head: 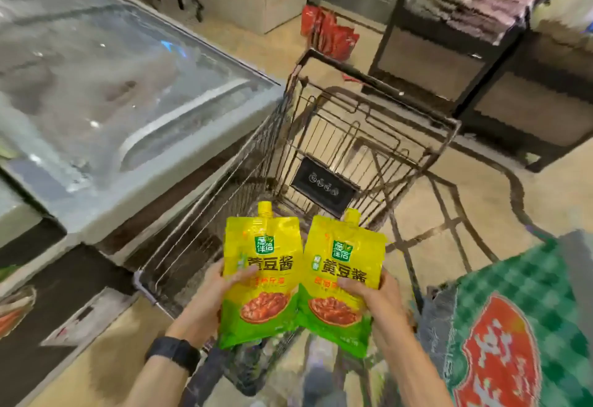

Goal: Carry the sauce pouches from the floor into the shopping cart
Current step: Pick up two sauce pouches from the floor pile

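While a person stands at the near end of a wire shopping cart, each hand holds one yellow-and-green spouted sauce pouch upright above the basket. The left hand, a dark watch on its wrist, grips the left pouch by its outer edge, thumb across the front. The right hand grips the right pouch the same way. The pouches touch side by side over the cart's near end, not yet inside. A glass-topped freezer stands beside the cart on the left; a green checked bag lies at the right. To finish well, I judge, both should be lowered past the rim, laid flat, then released rather than dropped.
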`<state>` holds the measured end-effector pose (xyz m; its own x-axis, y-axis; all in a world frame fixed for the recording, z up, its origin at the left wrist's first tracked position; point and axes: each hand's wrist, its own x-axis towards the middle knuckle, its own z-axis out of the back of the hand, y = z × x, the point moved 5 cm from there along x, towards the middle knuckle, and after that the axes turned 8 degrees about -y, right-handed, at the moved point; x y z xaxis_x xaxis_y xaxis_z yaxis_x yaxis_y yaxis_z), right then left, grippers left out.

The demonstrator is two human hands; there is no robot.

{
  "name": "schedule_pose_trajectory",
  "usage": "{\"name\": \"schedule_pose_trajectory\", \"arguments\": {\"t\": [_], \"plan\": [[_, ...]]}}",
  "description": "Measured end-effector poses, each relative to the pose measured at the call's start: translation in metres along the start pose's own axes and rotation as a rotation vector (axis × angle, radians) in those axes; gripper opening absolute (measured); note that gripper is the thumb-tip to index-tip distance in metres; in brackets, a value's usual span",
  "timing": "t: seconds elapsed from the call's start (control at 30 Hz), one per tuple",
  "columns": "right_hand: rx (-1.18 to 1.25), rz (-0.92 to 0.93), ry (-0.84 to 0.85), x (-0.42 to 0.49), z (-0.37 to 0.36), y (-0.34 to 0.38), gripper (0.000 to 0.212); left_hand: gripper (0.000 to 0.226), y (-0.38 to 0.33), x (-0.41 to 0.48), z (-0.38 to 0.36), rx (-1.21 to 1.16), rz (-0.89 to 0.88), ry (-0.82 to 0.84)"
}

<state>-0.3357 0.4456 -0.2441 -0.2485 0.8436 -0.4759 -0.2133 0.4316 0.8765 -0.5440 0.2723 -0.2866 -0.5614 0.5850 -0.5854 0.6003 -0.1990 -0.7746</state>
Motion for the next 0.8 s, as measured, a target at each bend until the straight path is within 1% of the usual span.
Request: {"name": "schedule_pose_trajectory", "arguments": {"t": [0.07, 0.1, 0.13, 0.2, 0.23, 0.27, 0.37, 0.47, 0.57, 0.63, 0.7, 0.73, 0.8], "plan": [[-0.058, 0.006, 0.052, 0.055, -0.027, 0.006, 0.055, 0.108, -0.005, 0.031, -0.001, -0.061, -0.039, -0.165], [-0.093, 0.003, 0.080, 0.082, -0.040, 0.008, 0.056, 0.103, -0.007, 0.046, -0.003, -0.092, -0.059, -0.243], [-0.131, 0.002, 0.107, 0.111, -0.054, 0.008, 0.055, 0.092, -0.009, 0.063, -0.007, -0.104, -0.074, -0.319], [-0.213, 0.003, 0.140, 0.166, -0.080, 0.005, 0.048, 0.053, -0.012, 0.096, -0.017, -0.096, -0.126, -0.457], [-0.256, 0.021, 0.153, 0.194, -0.093, 0.003, 0.047, 0.035, -0.015, 0.114, -0.022, -0.075, -0.149, -0.521], [-0.305, 0.043, 0.159, 0.219, -0.105, 0.000, 0.049, 0.027, -0.019, 0.133, -0.029, -0.029, -0.172, -0.565], [-0.439, 0.092, 0.172, 0.286, -0.141, -0.014, 0.048, 0.026, -0.022, 0.195, -0.039, 0.148, -0.219, -0.630], [-0.528, 0.100, 0.186, 0.344, -0.171, -0.028, 0.041, 0.030, -0.013, 0.262, -0.038, 0.359, -0.253, -0.623], [-0.566, 0.172, 0.178, 0.391, -0.199, -0.052, 0.042, 0.025, 0.002, 0.323, -0.032, 0.511, -0.296, -0.621], [-0.539, 0.169, 0.186, 0.414, -0.214, -0.074, 0.040, 0.026, 0.018, 0.354, -0.028, 0.536, -0.281, -0.625], [-0.522, 0.115, 0.183, 0.428, -0.223, -0.100, 0.038, 0.030, 0.041, 0.377, -0.021, 0.494, -0.246, -0.611], [-0.518, 0.104, 0.182, 0.433, -0.225, -0.113, 0.037, 0.030, 0.053, 0.383, -0.019, 0.468, -0.205, -0.627], [-0.527, 0.146, 0.173, 0.435, -0.225, -0.130, 0.038, 0.028, 0.074, 0.393, -0.015, 0.454, -0.189, -0.693]]}}
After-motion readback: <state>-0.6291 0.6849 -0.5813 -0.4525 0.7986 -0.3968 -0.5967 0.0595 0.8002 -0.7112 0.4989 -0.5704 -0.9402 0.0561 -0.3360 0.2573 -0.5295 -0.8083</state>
